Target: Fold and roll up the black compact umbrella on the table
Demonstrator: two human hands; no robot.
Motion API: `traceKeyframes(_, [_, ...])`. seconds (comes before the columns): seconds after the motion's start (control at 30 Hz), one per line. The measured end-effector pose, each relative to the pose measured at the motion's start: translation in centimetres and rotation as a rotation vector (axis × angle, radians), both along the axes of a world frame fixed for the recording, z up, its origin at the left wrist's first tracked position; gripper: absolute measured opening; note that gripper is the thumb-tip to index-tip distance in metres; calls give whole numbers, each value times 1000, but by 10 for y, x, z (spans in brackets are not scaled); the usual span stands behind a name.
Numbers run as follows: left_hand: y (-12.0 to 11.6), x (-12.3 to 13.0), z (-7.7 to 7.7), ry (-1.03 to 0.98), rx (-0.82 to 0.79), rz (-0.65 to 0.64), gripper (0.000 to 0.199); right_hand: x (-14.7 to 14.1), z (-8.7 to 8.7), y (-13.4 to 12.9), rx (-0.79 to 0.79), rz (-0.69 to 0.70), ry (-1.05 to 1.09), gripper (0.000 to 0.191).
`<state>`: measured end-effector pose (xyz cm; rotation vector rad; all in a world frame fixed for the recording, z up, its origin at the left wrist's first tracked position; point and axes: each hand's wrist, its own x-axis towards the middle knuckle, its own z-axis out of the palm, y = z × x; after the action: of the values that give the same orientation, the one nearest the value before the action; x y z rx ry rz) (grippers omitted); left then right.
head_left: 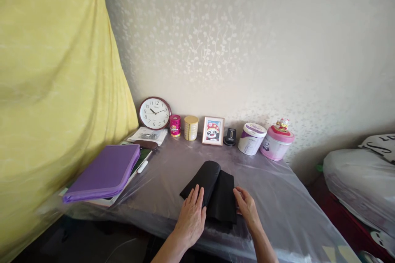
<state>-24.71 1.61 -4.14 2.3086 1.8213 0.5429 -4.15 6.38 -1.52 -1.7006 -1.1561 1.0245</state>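
Observation:
Black folded material (224, 197) lies near the front edge of the plastic-covered table (271, 205). Its left part is folded over into a rounded bulge, and a flatter part spreads out on the right. My left hand (191, 215) rests on the lower left of the black material, palm down with the fingers stretched out. At the right edge of the material is my right hand (246, 206), its fingers curved and touching that edge; some fingertips are hidden behind the edge.
A purple folder (103, 172) lies on papers at the left. Along the wall stand a clock (154, 113), a pink can (175, 126), a yellow-lidded can (191, 128), a framed picture (212, 130), a black device (230, 137) and two tubs (252, 139).

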Motion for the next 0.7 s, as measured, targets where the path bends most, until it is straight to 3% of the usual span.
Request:
traceKeyframes(0.23, [-2, -3, 6, -13, -60, -21, 56, -14, -5, 9, 94, 89, 143, 41])
traceKeyframes(0.5, [-3, -1, 15, 22, -130, -8, 59, -55, 22, 31, 205, 179, 321, 46])
traceKeyframes(0.7, [0, -2, 14, 17, -115, 3, 60, -83, 18, 49, 195, 197, 319, 52])
